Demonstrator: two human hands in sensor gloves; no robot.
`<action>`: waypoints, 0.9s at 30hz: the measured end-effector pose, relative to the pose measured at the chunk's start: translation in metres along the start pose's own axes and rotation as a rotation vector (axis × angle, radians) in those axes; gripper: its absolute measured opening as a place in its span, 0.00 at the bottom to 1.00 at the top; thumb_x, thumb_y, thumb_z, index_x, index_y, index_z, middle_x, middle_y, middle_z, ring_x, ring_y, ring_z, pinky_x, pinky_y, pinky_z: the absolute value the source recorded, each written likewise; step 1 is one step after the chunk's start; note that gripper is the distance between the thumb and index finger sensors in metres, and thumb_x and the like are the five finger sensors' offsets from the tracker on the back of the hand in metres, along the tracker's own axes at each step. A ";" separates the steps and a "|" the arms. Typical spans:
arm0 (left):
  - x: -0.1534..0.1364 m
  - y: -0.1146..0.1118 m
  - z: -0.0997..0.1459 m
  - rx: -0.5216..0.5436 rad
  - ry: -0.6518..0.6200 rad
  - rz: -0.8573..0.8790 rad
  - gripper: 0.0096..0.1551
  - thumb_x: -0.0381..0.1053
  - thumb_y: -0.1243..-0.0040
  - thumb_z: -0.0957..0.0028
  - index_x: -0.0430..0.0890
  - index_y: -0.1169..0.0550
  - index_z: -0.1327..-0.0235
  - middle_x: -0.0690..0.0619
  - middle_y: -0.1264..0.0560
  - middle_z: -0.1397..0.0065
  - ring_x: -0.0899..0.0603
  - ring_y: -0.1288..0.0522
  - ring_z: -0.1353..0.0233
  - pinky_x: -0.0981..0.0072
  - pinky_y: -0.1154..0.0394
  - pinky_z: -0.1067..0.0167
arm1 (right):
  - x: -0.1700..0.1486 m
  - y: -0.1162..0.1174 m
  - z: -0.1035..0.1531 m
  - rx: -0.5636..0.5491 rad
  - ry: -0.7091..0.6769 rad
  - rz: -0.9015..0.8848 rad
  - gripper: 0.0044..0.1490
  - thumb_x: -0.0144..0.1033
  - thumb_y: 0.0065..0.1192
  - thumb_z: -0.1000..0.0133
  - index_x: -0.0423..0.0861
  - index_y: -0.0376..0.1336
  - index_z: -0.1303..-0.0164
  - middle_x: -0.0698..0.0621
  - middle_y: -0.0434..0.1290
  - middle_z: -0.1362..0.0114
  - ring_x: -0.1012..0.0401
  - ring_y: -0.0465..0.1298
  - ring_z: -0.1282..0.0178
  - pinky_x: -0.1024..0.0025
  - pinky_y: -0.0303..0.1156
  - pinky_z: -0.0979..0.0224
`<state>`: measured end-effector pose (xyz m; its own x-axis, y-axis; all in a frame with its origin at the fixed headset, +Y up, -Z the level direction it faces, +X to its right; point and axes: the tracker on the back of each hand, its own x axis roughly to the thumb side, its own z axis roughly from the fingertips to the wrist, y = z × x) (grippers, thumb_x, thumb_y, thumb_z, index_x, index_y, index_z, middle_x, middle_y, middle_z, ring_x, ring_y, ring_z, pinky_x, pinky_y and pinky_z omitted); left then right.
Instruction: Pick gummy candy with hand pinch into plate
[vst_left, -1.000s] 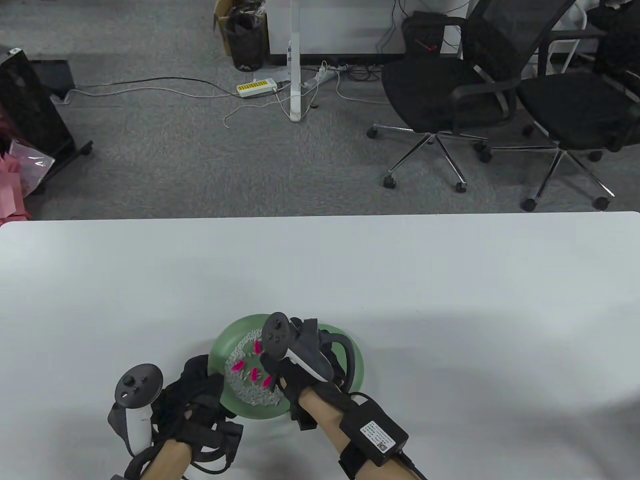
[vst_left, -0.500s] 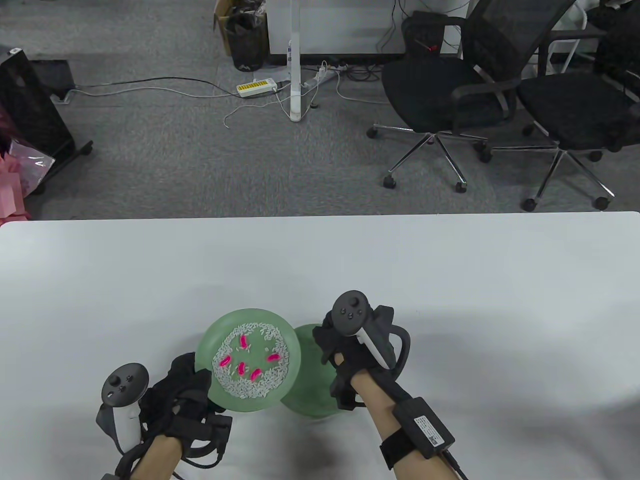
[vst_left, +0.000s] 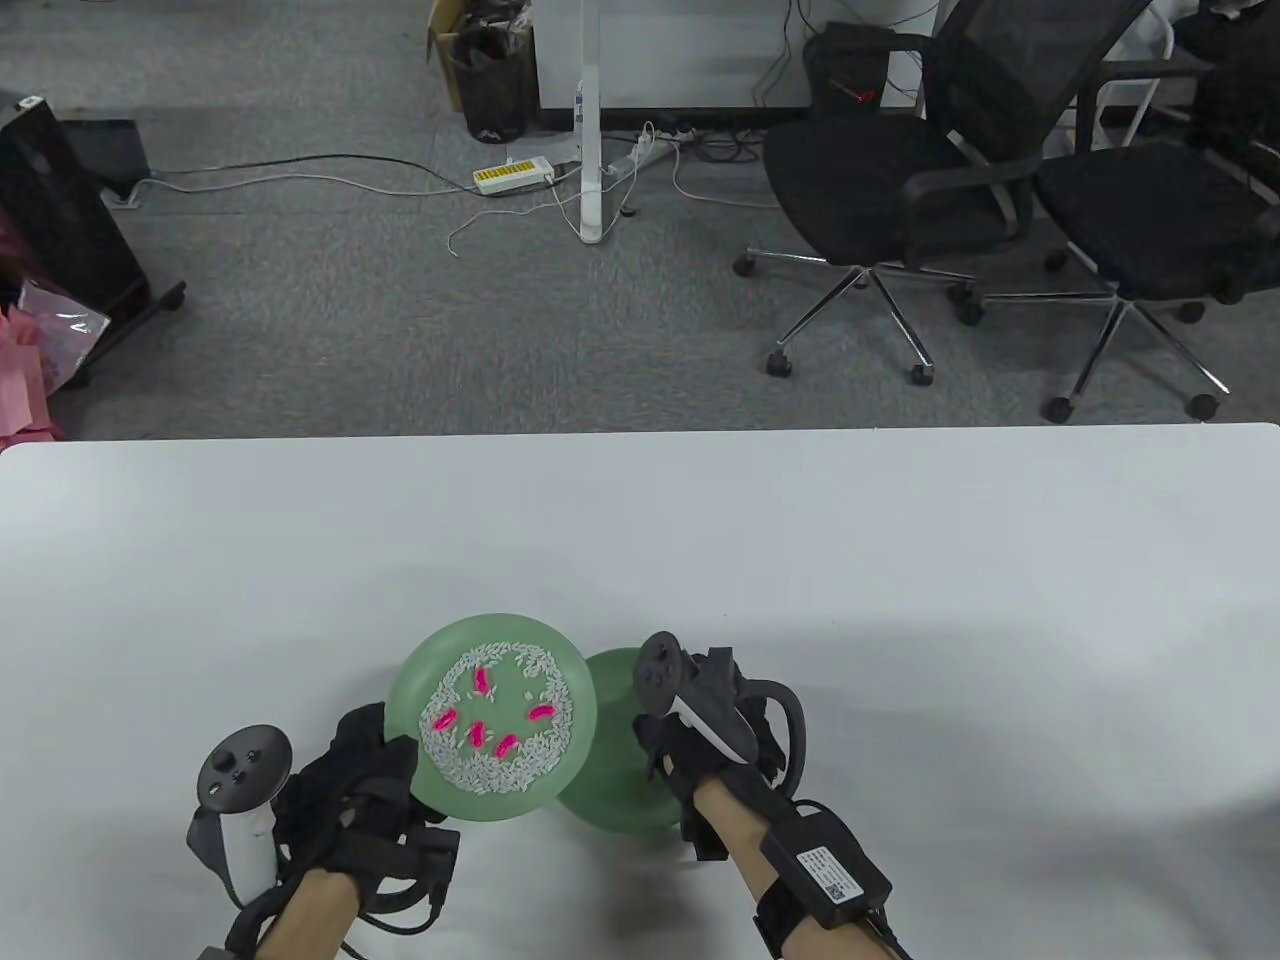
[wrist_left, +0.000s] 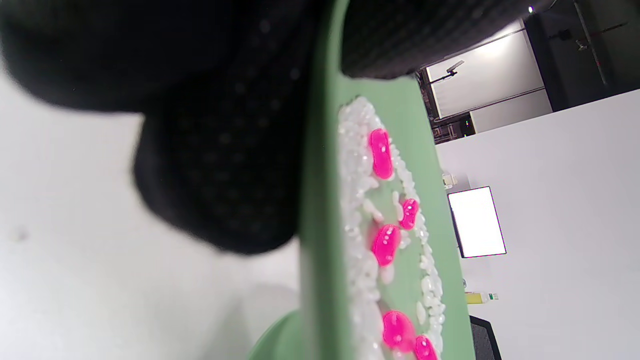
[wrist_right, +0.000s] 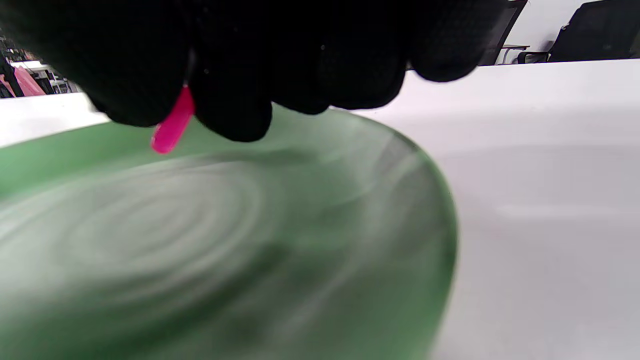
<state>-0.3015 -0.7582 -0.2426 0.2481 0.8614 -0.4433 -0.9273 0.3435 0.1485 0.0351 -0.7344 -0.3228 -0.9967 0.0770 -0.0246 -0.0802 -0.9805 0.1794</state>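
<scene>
Pinching a pink gummy candy (wrist_right: 173, 126) between right hand (vst_left: 700, 745) fingertips, just above the bare green plate (wrist_right: 300, 240). Placing step, by the look of it: calls for lowering and letting go. Left hand (vst_left: 350, 790) gripping the rim of the rice plate (vst_left: 410, 680), five candies left there. Glossy, soft, bean-shaped.

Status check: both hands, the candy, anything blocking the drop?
Left hand holds rice plate up. Right hand pinches pink gummy over empty green plate. Nothing blocking the drop.
</scene>
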 end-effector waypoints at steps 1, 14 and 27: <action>0.000 0.000 0.000 0.000 0.000 0.001 0.33 0.47 0.36 0.56 0.44 0.27 0.34 0.49 0.15 0.44 0.42 0.08 0.75 0.62 0.12 0.77 | 0.001 0.001 0.000 -0.001 -0.001 0.014 0.25 0.53 0.72 0.59 0.52 0.79 0.57 0.56 0.76 0.40 0.54 0.75 0.42 0.50 0.69 0.31; 0.001 0.001 0.000 -0.002 0.002 0.008 0.33 0.47 0.36 0.56 0.44 0.27 0.34 0.49 0.15 0.44 0.42 0.08 0.75 0.62 0.12 0.77 | -0.008 -0.005 0.001 -0.064 0.019 0.019 0.29 0.55 0.71 0.59 0.53 0.78 0.51 0.56 0.75 0.37 0.55 0.75 0.41 0.50 0.69 0.31; -0.002 -0.001 -0.001 0.000 0.012 0.004 0.33 0.47 0.36 0.56 0.45 0.28 0.34 0.49 0.16 0.43 0.43 0.08 0.75 0.63 0.12 0.77 | 0.028 -0.087 0.039 -0.219 -0.139 -0.262 0.32 0.56 0.71 0.59 0.54 0.75 0.46 0.55 0.74 0.35 0.54 0.74 0.39 0.51 0.69 0.30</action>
<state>-0.3014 -0.7603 -0.2431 0.2411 0.8579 -0.4537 -0.9283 0.3403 0.1501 0.0140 -0.6399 -0.3011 -0.9357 0.3398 0.0944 -0.3439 -0.9385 -0.0304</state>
